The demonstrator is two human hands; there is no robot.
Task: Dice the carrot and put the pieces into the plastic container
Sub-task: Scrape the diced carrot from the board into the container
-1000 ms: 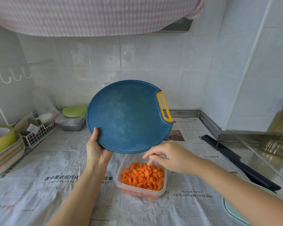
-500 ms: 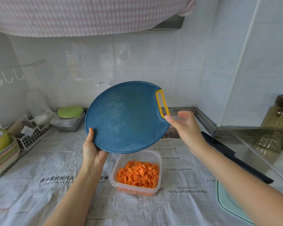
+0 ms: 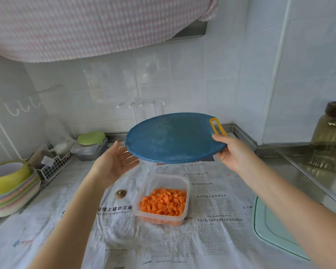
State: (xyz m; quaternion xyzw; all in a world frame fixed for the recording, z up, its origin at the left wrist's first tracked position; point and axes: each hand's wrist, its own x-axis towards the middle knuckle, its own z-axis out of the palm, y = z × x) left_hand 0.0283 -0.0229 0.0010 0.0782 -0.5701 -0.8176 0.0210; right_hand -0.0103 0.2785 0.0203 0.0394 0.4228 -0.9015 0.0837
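A clear plastic container stands on the newspaper-covered counter, filled with orange diced carrot. Above and behind it hangs a round blue cutting board with a yellow handle slot, tilted nearly flat. My right hand grips the board's right edge just below the handle. My left hand is off the board, palm up with fingers spread, just left of its edge. A small brownish carrot end lies on the paper left of the container.
Stacked coloured bowls and a white wire rack stand at the left. Lidded containers with a green lid sit at the back. A glass jar is at the right, a pale green tray at the front right.
The board has tipped from nearly upright to almost flat and moved right and back. My right hand took hold of its edge; my left hand let go and opened.
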